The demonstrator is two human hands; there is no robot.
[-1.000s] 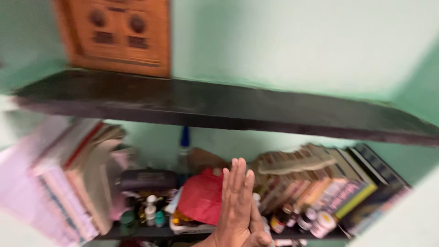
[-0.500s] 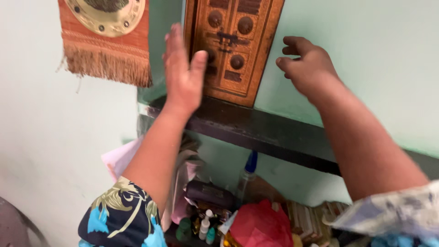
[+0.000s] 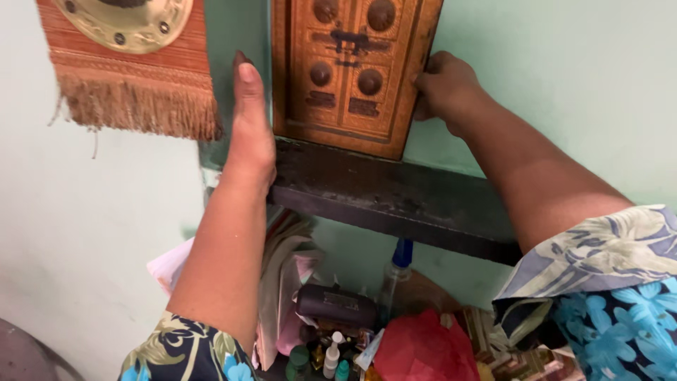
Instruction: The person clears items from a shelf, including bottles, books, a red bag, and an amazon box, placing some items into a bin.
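Gripping a carved wooden panel (image 3: 349,70) from both sides, hands well apart. Left hand (image 3: 248,134) flat and open against the left edge, fingers pointing up, heel down by the dark shelf (image 3: 395,201) under the panel. Right hand (image 3: 444,88) curled round the right edge. Up left of the left hand, a fringed wall hanging (image 3: 134,63). Below both arms, bottles (image 3: 331,356), a red bag (image 3: 423,349) and a black pouch (image 3: 335,307).

left hand (image 3: 248,130): bare | right hand (image 3: 446,88): bare | sleeves (image 3: 620,268): short, dark blue with light blue and cream flowers | forearms: bare
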